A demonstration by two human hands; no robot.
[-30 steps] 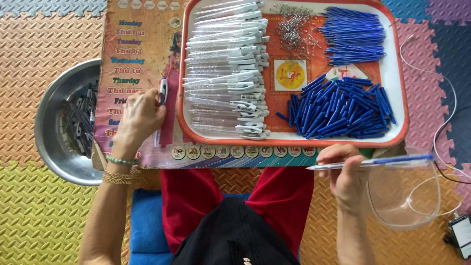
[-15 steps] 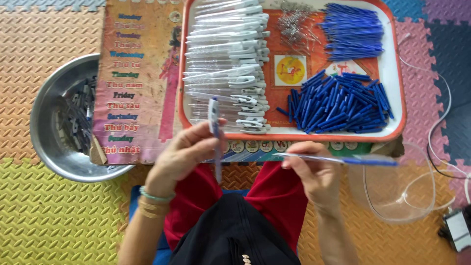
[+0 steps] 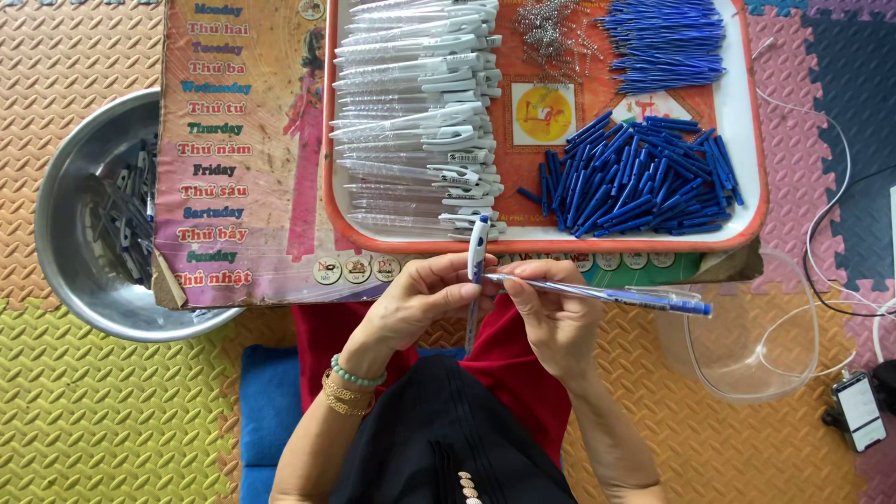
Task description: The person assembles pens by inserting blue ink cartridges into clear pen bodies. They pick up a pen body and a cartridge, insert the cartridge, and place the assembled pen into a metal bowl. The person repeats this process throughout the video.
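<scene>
From the head camera, your left hand [image 3: 425, 299] pinches a clear pen barrel [image 3: 477, 254] with a white clip end, fingers closed round it and holding it nearly upright, clip up. Your right hand [image 3: 551, 313] grips a blue refill [image 3: 607, 296] at its near end, fingers shut on it, so the long part runs out to the right and its tip meets the barrel between your hands, over your lap. That keeps both parts close to your body, just below the tray [image 3: 756, 149].

On the tray, the barrels [image 3: 420, 121] lie stacked at left, the blue caps [image 3: 635, 177] heaped at right, the springs [image 3: 551, 33] at the top, each kind apart from the others. A metal bowl [image 3: 70, 187] sits well to your left, and a clear tub [image 3: 756, 345] just beside your right hand.
</scene>
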